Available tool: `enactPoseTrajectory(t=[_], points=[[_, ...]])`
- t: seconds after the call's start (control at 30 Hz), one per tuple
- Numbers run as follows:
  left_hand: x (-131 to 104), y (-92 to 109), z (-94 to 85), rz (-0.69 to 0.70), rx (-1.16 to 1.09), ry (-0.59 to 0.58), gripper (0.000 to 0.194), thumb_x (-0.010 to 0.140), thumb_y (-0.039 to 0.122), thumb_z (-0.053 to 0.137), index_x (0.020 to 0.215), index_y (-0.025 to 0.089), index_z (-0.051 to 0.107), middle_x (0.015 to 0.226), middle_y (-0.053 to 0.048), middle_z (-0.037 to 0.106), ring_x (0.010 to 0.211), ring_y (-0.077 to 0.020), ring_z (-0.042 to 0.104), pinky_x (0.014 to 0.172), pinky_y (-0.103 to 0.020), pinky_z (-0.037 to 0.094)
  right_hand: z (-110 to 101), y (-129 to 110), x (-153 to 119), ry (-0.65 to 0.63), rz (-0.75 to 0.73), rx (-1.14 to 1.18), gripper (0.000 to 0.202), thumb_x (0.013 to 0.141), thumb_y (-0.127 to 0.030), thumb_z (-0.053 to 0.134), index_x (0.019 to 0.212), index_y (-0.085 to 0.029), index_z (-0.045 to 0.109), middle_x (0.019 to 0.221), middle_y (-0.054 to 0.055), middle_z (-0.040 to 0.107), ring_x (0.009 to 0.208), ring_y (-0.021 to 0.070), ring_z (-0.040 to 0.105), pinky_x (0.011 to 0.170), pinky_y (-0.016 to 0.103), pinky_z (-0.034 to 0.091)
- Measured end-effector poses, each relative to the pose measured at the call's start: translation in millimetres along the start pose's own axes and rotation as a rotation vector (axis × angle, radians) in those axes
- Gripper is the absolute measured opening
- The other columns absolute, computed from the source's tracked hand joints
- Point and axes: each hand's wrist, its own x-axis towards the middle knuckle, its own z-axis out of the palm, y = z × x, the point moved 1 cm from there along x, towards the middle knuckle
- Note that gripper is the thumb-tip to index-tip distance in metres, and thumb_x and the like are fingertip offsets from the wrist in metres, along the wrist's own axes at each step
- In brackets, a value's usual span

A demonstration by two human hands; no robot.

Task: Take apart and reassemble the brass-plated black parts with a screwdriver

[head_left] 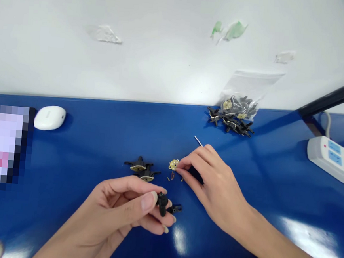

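Between the thumb and fingers of my left hand (126,209) is a small black plastic part (162,203) with a rounded, knobbed end. Behind those fingers, another black piece (176,208) partly shows. My right hand (212,184) has its thumb and index fingertip pinched at the edge of a small brass-coloured plate (173,164) with holes. Just below the plate are a tiny reddish-brown part (172,175) and small screws (168,179). Beyond my left hand, black pieces with brass discs (139,167) rest on the blue table, partly hidden by the hand.
A clear bag (241,104) of black and brass parts leans on the wall, with loose black parts (234,124) before it. A thin metal rod (198,140) lies behind my right hand. A white case (50,118) and a pixelated screen (2,147) are left; a power strip (335,157) is right.
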Motion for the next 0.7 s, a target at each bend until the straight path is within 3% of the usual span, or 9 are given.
enactPoseTrajectory(t=[0.2,0.5,0.7], points=[[5,-9,-21.1,-0.029,0.028,-0.055,0.02,0.086,0.044,0.107,0.095,0.028,0.098,0.084,-0.006,0.093,0.072,-0.0162,0.088,0.073,-0.013,0.069,-3,-3,-1,0.005,0.008,0.021,0.012,0.117,-0.015,0.065,0.109,-0.018,0.073,0.104,0.006,0.075,0.1,0.0239,0.063,0.088,0.041,0.055],[6,-5,-13.0,0.026,0.048,-0.083,0.023,0.083,0.046,0.109,0.093,0.028,0.099,0.078,-0.006,0.091,0.067,-0.0173,0.086,0.066,-0.015,0.068,-6,-11,-3,0.064,-0.067,0.088,0.01,0.114,-0.009,0.068,0.111,-0.018,0.07,0.105,0.004,0.074,0.098,0.0193,0.065,0.095,0.039,0.054],[4,-1,-10.0,0.056,0.163,-0.01,0.029,0.083,0.053,0.107,0.085,0.027,0.097,0.076,-0.004,0.088,0.066,-0.0144,0.082,0.066,-0.012,0.066,-12,-21,-7,0.084,-0.097,0.192,0.009,0.114,-0.014,0.072,0.112,-0.022,0.069,0.106,0.0,0.074,0.1,0.0159,0.065,0.088,0.034,0.053]])
